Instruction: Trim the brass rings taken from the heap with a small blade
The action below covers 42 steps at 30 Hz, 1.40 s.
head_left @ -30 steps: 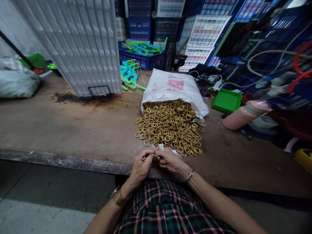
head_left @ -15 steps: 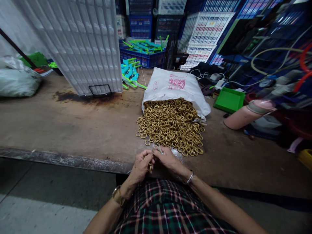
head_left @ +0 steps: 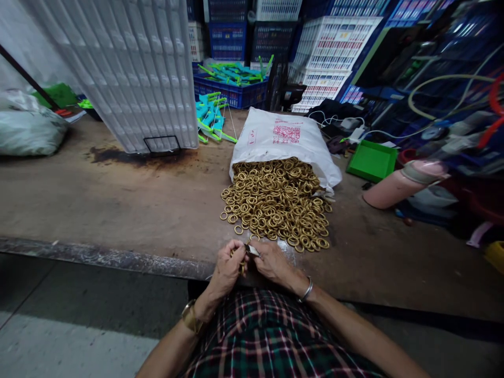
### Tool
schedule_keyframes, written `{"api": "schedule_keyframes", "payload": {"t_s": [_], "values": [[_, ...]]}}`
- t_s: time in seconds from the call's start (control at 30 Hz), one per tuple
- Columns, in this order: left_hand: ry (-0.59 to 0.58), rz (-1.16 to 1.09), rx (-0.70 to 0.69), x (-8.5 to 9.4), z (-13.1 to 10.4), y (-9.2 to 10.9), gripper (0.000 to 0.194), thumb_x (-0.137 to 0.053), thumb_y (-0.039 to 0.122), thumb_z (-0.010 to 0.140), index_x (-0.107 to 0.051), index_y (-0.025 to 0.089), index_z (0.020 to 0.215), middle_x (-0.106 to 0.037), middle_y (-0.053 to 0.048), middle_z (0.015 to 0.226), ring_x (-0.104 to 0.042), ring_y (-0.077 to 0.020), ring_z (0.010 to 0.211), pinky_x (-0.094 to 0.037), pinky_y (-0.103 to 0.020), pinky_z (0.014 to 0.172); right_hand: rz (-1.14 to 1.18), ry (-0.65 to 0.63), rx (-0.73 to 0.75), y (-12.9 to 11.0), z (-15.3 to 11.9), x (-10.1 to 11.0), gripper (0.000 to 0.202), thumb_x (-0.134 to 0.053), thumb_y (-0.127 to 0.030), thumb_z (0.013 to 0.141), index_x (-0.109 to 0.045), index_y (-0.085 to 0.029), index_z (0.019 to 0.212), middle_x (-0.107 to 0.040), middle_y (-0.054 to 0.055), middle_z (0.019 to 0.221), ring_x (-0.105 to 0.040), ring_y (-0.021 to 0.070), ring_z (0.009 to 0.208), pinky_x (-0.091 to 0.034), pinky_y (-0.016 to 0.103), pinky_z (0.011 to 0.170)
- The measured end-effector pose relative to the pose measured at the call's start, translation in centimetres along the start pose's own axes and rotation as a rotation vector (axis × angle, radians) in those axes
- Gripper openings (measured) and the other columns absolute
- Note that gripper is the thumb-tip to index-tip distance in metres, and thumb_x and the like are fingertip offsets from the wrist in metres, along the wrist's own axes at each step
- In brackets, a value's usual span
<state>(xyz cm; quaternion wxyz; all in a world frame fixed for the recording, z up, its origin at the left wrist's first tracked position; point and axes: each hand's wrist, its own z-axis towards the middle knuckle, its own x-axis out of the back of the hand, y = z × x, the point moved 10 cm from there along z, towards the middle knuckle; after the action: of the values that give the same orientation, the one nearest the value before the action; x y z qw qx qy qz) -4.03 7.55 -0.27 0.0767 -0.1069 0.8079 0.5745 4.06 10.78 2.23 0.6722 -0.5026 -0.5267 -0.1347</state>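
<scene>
My left hand (head_left: 225, 269) is closed around some gold rings (head_left: 241, 268) at the table's front edge. In my right hand (head_left: 274, 263) is a small, flat, pale tool that looks like a knife blade (head_left: 253, 251), its dark tip touching or close to the left fingertips. The fingers hide most of the held rings and the tool's handle end. Just beyond both hands, a pile of gold rings (head_left: 281, 212) spills from the mouth of a white sack (head_left: 258, 139) with red print.
A tall stack of clear plastic trays (head_left: 157, 79) stands at the left. Teal and green plastic parts (head_left: 212, 118) lie behind the sack. To the right are a green tray (head_left: 372, 160) and a tilted pink bottle (head_left: 394, 186). Stacked crates (head_left: 334, 47) line the back.
My right hand has turned and drawn slightly away from the left, so more of the blade shows between them. The left hand keeps its grip on the rings.
</scene>
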Motion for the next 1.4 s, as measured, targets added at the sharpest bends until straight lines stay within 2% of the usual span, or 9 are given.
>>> {"api": "schedule_keyframes", "payload": {"t_s": [0.33,0.47,0.6,0.7,0.77,0.9,1.03,1.27,1.4], "values": [[0.004,0.116,-0.091,0.3,-0.1,0.7,0.029,-0.054,0.044,0.075,-0.047,0.017,0.070,-0.048,0.005,0.054,-0.043,-0.0051,0.042,-0.035,-0.017,0.042,-0.168,-0.144,-0.034,-0.4,0.1,-0.8,0.025,-0.040,-0.010,0.069,-0.057,-0.017,0.087,-0.061,0.004,0.071,-0.049,0.0135,0.061,-0.026,0.024,0.056],[-0.071,0.015,-0.037,-0.2,-1.5,1.2,0.029,-0.055,0.045,0.076,-0.047,0.017,0.069,-0.048,0.005,0.054,-0.043,-0.0050,0.041,-0.035,-0.017,0.040,-0.222,-0.114,-0.070,0.4,0.9,-0.2,0.026,-0.039,-0.010,0.071,-0.057,-0.016,0.089,-0.062,0.005,0.072,-0.050,0.0137,0.061,-0.025,0.025,0.055],[-0.171,-0.194,0.020,-0.9,-2.7,1.7,0.029,-0.058,0.045,0.075,-0.046,0.018,0.072,-0.050,0.005,0.057,-0.044,-0.0059,0.039,-0.034,-0.017,0.035,-0.299,-0.047,-0.116,1.9,1.8,0.5,0.022,-0.039,-0.011,0.073,-0.057,-0.016,0.086,-0.061,0.005,0.070,-0.050,0.0143,0.059,-0.024,0.026,0.054],[-0.108,-0.382,0.066,0.2,-2.2,1.2,0.032,-0.062,0.044,0.072,-0.043,0.019,0.071,-0.049,0.005,0.058,-0.042,-0.0050,0.040,-0.033,-0.016,0.035,-0.305,0.021,-0.058,1.1,2.6,0.7,0.020,-0.043,-0.012,0.072,-0.056,-0.017,0.086,-0.061,0.005,0.076,-0.053,0.0154,0.068,-0.028,0.025,0.058],[-0.055,-0.468,0.098,1.1,-1.7,0.3,0.032,-0.063,0.043,0.071,-0.043,0.018,0.073,-0.051,0.005,0.062,-0.043,-0.0045,0.043,-0.033,-0.015,0.037,-0.324,0.037,-0.036,0.3,3.3,0.4,0.021,-0.043,-0.015,0.076,-0.054,-0.018,0.093,-0.061,0.006,0.086,-0.055,0.0159,0.074,-0.031,0.025,0.061],[0.000,-0.490,0.110,2.7,-1.3,-0.9,0.031,-0.063,0.042,0.072,-0.045,0.017,0.076,-0.054,0.002,0.068,-0.044,-0.0040,0.045,-0.032,-0.015,0.037,-0.430,-0.014,-0.061,-0.8,4.7,-0.5,0.022,-0.040,-0.021,0.084,-0.050,-0.021,0.104,-0.058,0.006,0.097,-0.058,0.0172,0.074,-0.034,0.026,0.059],[0.032,-0.482,0.098,3.7,-1.3,-1.3,0.029,-0.062,0.040,0.073,-0.047,0.015,0.075,-0.055,0.001,0.070,-0.044,-0.0042,0.046,-0.033,-0.016,0.038,-0.512,-0.044,-0.065,-1.1,5.2,-1.0,0.023,-0.037,-0.013,0.083,-0.050,-0.021,0.101,-0.057,0.006,0.097,-0.059,0.0180,0.073,-0.036,0.027,0.057],[0.027,-0.532,0.110,4.2,-1.0,-1.6,0.024,-0.062,0.034,0.073,-0.046,0.016,0.074,-0.054,0.003,0.069,-0.044,-0.0039,0.045,-0.031,-0.016,0.038,-0.587,-0.056,-0.081,-0.4,5.0,-2.0,0.023,-0.032,-0.010,0.085,-0.048,-0.019,0.099,-0.054,0.010,0.098,-0.058,0.0188,0.074,-0.038,0.027,0.056],[0.011,-0.549,0.118,4.1,-0.9,-1.6,0.023,-0.063,0.029,0.070,-0.044,0.018,0.076,-0.054,0.003,0.069,-0.044,-0.0041,0.045,-0.031,-0.015,0.038,-0.555,-0.064,-0.075,-0.5,4.8,-2.1,0.023,-0.034,-0.011,0.083,-0.049,-0.018,0.099,-0.054,0.010,0.098,-0.057,0.0187,0.073,-0.037,0.027,0.056]]}}
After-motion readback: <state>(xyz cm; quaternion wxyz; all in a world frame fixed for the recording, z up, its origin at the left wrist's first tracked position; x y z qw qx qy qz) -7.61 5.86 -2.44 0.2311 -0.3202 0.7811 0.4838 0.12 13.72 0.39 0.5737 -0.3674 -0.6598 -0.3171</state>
